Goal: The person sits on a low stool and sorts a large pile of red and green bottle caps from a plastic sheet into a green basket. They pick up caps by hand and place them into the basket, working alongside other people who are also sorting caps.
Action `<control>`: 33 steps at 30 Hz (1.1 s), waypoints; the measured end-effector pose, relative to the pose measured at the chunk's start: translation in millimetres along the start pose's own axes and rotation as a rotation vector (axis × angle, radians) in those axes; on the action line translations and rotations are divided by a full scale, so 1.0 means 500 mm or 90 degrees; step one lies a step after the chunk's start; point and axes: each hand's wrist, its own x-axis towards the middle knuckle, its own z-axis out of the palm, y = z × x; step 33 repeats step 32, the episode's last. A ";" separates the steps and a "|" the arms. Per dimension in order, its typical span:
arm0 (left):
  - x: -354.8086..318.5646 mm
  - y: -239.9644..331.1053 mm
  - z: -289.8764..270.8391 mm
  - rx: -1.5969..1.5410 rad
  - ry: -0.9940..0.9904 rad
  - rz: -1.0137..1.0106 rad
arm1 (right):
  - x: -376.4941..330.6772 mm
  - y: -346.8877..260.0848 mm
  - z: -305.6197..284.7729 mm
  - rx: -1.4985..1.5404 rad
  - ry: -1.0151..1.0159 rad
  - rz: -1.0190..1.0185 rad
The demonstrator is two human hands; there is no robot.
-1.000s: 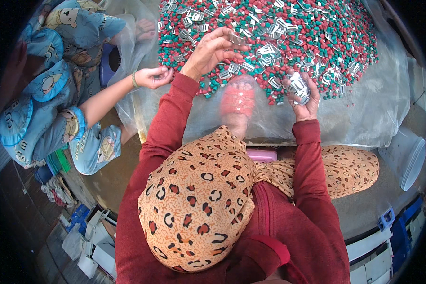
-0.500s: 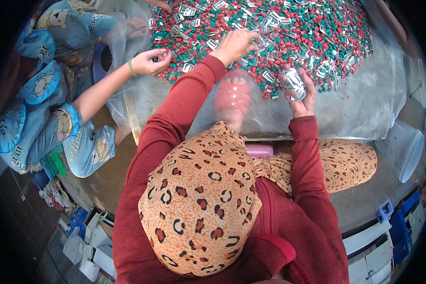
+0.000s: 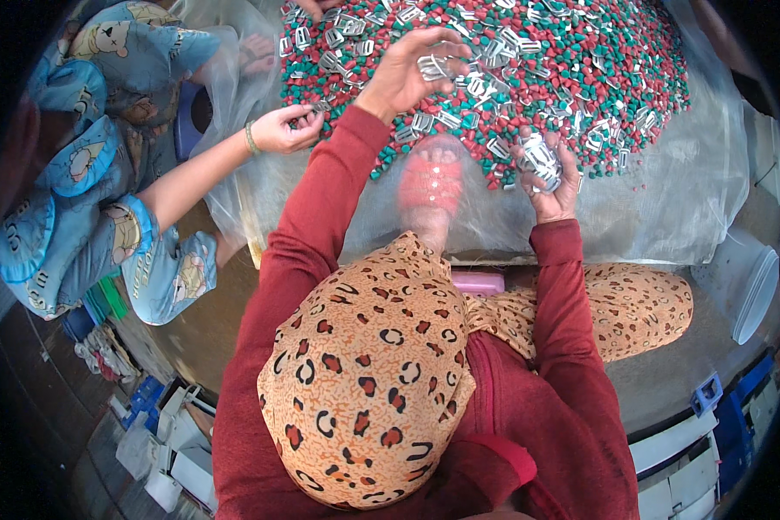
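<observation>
A broad pile of small red and green cone-shaped pieces [image 3: 572,78] is spread in front of me, with many flat silvery metal buckles [image 3: 501,54] mixed in. Over its near left part, my left hand [image 3: 399,76] is raised with curled fingers around a metal buckle [image 3: 432,67]. My right hand [image 3: 556,195], palm up at the pile's near edge, grips a clump of several metal buckles [image 3: 540,162]. At the left, a co-worker's hand [image 3: 284,130] pinches a small metal piece [image 3: 321,107] at the pile's edge.
The pile lies on a clear plastic sheet [image 3: 650,208]. A foot in a red sandal [image 3: 429,184] rests between my arms. Another person's hand [image 3: 319,7] reaches in at the far left. A pink object [image 3: 478,282] and a translucent tub [image 3: 754,295] stand nearer.
My left hand has lifted off the pile and moved left, now with a buckle in its fingers. The right hand keeps its clump. The co-worker's hand now shows a metal piece.
</observation>
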 end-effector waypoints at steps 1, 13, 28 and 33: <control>0.013 -0.006 -0.001 0.158 0.002 -0.017 | 0.000 0.002 0.002 0.000 0.001 0.004; 0.062 -0.069 -0.061 1.185 0.057 0.300 | -0.004 -0.001 -0.003 0.006 0.039 0.009; 0.013 -0.064 -0.057 0.960 0.163 0.081 | -0.003 0.000 0.000 0.021 -0.016 0.006; 0.030 -0.119 -0.051 1.324 0.217 0.076 | -0.017 -0.010 -0.016 -0.001 0.025 -0.007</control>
